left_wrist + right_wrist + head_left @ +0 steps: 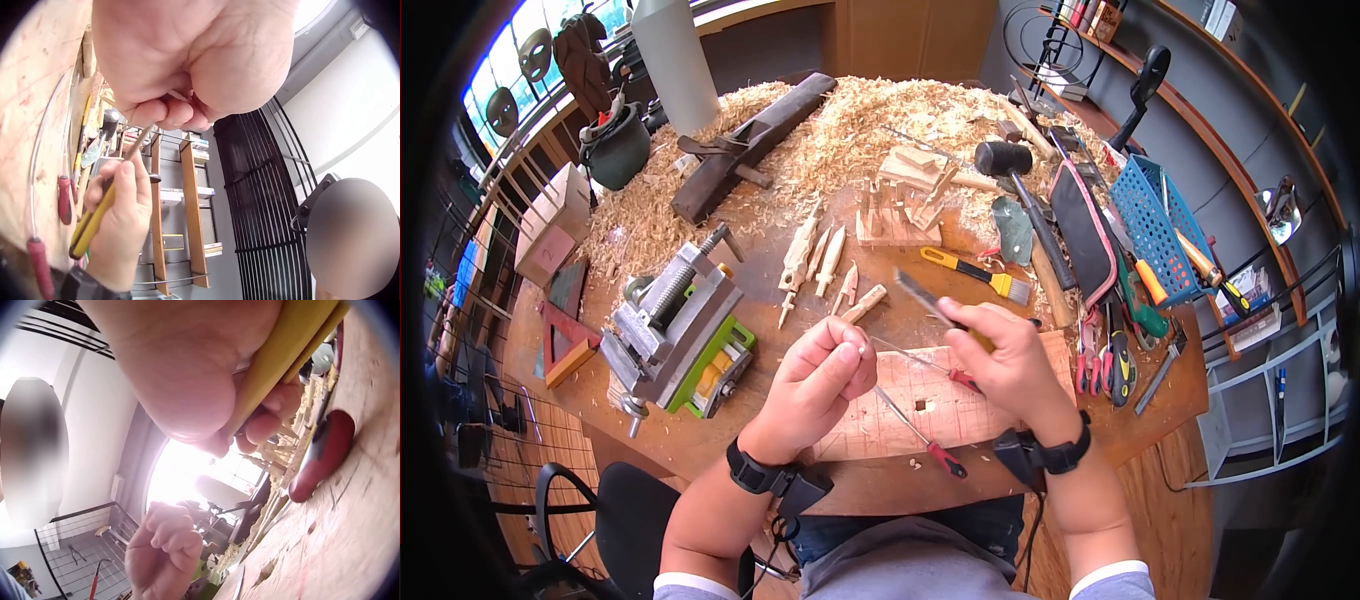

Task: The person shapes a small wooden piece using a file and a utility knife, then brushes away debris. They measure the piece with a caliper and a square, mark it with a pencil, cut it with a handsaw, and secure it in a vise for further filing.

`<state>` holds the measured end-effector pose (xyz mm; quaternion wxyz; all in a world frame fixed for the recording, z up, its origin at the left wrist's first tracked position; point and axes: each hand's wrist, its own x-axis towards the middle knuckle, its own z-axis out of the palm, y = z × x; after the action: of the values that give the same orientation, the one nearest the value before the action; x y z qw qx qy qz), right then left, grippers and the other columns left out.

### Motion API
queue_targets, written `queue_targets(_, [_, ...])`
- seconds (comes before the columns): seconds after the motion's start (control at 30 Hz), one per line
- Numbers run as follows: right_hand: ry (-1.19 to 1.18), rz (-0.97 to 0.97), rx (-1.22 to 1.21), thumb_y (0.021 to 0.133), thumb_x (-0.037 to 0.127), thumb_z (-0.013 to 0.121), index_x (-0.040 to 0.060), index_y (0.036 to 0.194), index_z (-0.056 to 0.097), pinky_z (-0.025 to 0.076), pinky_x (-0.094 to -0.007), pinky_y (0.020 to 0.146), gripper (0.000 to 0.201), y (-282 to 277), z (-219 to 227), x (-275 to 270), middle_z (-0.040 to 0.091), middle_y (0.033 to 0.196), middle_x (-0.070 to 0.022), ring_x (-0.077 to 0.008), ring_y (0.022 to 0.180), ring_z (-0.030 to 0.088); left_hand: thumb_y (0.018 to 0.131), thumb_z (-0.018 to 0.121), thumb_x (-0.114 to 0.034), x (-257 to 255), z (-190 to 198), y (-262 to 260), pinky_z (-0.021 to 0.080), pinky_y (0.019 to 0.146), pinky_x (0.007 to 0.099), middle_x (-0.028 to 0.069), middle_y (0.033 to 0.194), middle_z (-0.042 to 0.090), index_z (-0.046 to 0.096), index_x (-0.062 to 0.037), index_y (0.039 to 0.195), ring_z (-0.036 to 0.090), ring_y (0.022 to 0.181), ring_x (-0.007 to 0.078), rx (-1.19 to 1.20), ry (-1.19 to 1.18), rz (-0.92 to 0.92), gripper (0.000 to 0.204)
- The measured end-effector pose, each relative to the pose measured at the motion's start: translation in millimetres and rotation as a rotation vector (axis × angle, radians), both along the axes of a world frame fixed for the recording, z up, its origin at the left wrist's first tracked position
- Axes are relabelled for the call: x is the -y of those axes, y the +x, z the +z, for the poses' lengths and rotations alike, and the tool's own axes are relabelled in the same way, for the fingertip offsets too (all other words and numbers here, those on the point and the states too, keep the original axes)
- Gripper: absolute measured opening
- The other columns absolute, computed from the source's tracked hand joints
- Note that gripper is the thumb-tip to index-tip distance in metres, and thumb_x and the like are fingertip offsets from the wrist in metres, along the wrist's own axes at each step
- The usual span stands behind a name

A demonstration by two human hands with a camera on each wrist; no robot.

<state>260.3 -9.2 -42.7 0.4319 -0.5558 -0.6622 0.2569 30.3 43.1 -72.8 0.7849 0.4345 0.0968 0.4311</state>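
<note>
In the head view my left hand [815, 385] pinches a small pale piece [862, 350], apparently wood, between thumb and curled fingers; most of it is hidden. My right hand [1015, 360] grips a chisel with a yellow-and-black handle [94, 222], its flat grey blade [920, 297] pointing up and toward the far left. Both hands are above a pale wooden board [860, 430] that has a small square hole and red lines. Two thin-shafted tools with red-and-black handles [947, 460] lie across the board. Carved wooden pieces [830, 262] lie just beyond.
A metal vise [670, 320] stands at the left. Wood shavings [880, 110] heap up at the back, around a large wooden plane [750, 150]. Toward the right lie a yellow brush [975, 273], a black mallet [1005, 158], a blue basket [1165, 215] and several hand tools.
</note>
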Motion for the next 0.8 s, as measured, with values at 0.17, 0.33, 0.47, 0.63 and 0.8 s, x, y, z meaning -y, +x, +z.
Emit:
queue_targets(0.17, [0.062,0.090,-0.056,0.090,0.004,0.067,-0.0006,0.122,0.065,0.051,-0.0317,0.071,0.033,-9.0,7.8,3.8,0.066,0.089,-0.0138,-0.0219,0.078,0.064,0.103,0.050,-0.014,-7.2,-1.6,-0.3,0.033,0.061,0.0247,0.0000,0.079,0.048,0.053,-0.0069,0.107,0.039,0.065,0.0089,-0.041,-0.166,-0.052,0.009])
queue_targets(0.33, [0.192,0.240,-0.021,0.087,0.003,0.069,0.0005,0.121,0.066,0.052,-0.0332,0.070,0.034,-16.4,0.8,4.6,0.066,0.092,-0.0150,-0.0272,0.079,0.065,0.102,0.048,-0.011,-4.5,-5.1,-0.2,0.034,0.061,0.0259,0.0010,0.076,0.049,0.053,-0.0076,0.111,0.040,0.063,0.0097,-0.034,-0.169,-0.078,0.011])
queue_targets(0.47, [0.233,0.281,0.021,0.085,0.003,0.070,0.0027,0.121,0.066,0.052,-0.0349,0.063,0.036,-21.7,0.0,4.6,0.064,0.088,-0.0135,-0.0288,0.073,0.065,0.102,0.047,-0.006,-3.8,-6.8,-1.3,0.035,0.062,0.0259,0.0030,0.077,0.054,0.054,-0.0067,0.113,0.043,0.063,0.0098,-0.077,-0.157,-0.029,0.014])
queue_targets(0.63, [0.256,0.264,0.071,0.084,0.004,0.070,0.0055,0.122,0.066,0.053,-0.0360,0.061,0.038,-22.6,-1.4,4.2,0.063,0.086,-0.0126,-0.0289,0.072,0.065,0.101,0.047,-0.002,-2.7,-6.0,-0.6,0.035,0.061,0.0259,0.0041,0.079,0.057,0.055,-0.0063,0.113,0.045,0.063,0.0099,-0.088,-0.182,-0.019,0.015])
queue_targets(0.8, [0.299,0.234,0.140,0.083,0.005,0.071,0.0059,0.121,0.067,0.052,-0.0360,0.059,0.038,-23.2,-0.8,3.7,0.064,0.087,-0.0124,-0.0285,0.071,0.065,0.101,0.048,-0.002,-4.8,-8.6,-1.9,0.034,0.060,0.0260,0.0028,0.078,0.055,0.055,-0.0059,0.111,0.042,0.062,0.0094,-0.085,-0.139,-0.027,0.013])
